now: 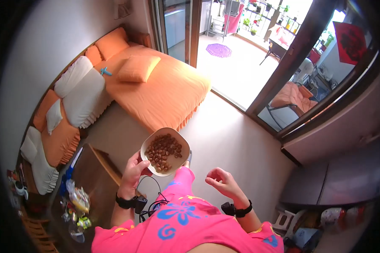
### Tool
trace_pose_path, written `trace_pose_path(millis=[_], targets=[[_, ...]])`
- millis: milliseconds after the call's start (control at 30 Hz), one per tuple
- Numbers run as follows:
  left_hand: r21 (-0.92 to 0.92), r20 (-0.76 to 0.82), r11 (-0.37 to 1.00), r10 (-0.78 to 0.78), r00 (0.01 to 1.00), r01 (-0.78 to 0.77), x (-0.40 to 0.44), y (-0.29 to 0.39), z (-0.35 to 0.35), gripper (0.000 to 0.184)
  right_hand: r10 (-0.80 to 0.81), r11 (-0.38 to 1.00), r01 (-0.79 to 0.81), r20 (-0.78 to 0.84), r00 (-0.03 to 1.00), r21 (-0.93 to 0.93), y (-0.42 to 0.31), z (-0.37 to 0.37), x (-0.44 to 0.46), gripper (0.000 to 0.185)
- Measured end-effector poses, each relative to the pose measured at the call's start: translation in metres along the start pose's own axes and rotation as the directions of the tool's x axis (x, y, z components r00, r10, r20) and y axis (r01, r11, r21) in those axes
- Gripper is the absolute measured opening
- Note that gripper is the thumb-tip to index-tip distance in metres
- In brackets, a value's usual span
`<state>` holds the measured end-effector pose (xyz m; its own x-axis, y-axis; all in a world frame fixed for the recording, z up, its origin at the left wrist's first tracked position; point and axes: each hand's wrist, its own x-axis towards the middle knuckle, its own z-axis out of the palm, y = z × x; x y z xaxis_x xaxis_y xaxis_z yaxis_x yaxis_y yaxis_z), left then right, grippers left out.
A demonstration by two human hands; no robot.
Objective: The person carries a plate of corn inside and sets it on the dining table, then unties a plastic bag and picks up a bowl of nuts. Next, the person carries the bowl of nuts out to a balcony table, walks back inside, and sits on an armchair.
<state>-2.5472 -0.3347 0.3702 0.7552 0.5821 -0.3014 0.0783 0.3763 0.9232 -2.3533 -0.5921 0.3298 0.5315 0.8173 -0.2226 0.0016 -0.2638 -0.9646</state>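
My left hand (136,169) grips a cream-coloured, rounded-square bowl (176,163) by its left side, with the thumb over the rim. Many small, glossy brown nut-like pieces (162,148) cover much of the bowl's bottom; their exact kind is unclear. Apart from the bowl, to its right, my right hand (222,182) is raised with the fingers curled in and the thumb pressed toward them. Whatever may be between those fingers is too small to make out. Both wrists wear black straps with small boxes, and a black cable hangs beside the left one.
An orange-covered daybed (173,88) with cushions stands ahead, joined to a sofa along the left wall. A brown table (101,202) with plastic bags (78,196) is at lower left. Sliding glass doors (257,105) open onto a bright balcony. A dark cabinet top (333,181) lies at right.
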Motion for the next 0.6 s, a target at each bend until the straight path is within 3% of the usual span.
trace_pose_path(millis=[67, 100, 167, 267, 300, 400, 600], targets=[[0.032, 0.044, 0.999, -0.042, 0.998, 0.04, 0.065, 0.002, -0.002, 0.049, 0.031, 0.993, -0.024, 0.059, 0.998, -0.113, 0.002, -0.027, 0.06, 0.019], [0.022, 0.023, 1.0, 0.013, 1.0, -0.014, 0.102, 0.008, 0.006, 0.049, 0.013, 0.993, -0.008, 0.044, 0.999, -0.117, 0.006, -0.042, 0.096, 0.019], [0.023, 0.008, 1.0, 0.015, 1.0, -0.015, 0.164, 0.036, 0.021, 0.047, 0.1, 0.994, -0.095, -0.086, 0.991, 0.059, 0.017, -0.068, 0.142, 0.021], [0.123, 0.053, 0.989, -0.093, 0.994, 0.086, 0.267, 0.077, 0.044, 0.045, 0.156, 0.988, -0.156, -0.143, 0.977, 0.013, -0.012, -0.125, 0.209, 0.023], [0.057, 0.108, 0.998, 0.005, 0.994, -0.011, 0.305, 0.079, 0.055, 0.044, 0.12, 0.993, -0.115, -0.154, 0.981, 0.04, -0.016, -0.143, 0.231, 0.023], [0.095, 0.169, 0.995, -0.044, 0.985, 0.028, 0.392, 0.114, 0.099, 0.043, 0.112, 0.993, -0.102, -0.24, 0.964, 0.054, -0.021, -0.192, 0.286, 0.023], [0.102, 0.233, 0.995, -0.043, 0.971, 0.02, 0.549, 0.106, 0.19, 0.042, 0.126, 0.992, -0.125, -0.273, 0.954, 0.023, 0.018, -0.319, 0.396, 0.024]])
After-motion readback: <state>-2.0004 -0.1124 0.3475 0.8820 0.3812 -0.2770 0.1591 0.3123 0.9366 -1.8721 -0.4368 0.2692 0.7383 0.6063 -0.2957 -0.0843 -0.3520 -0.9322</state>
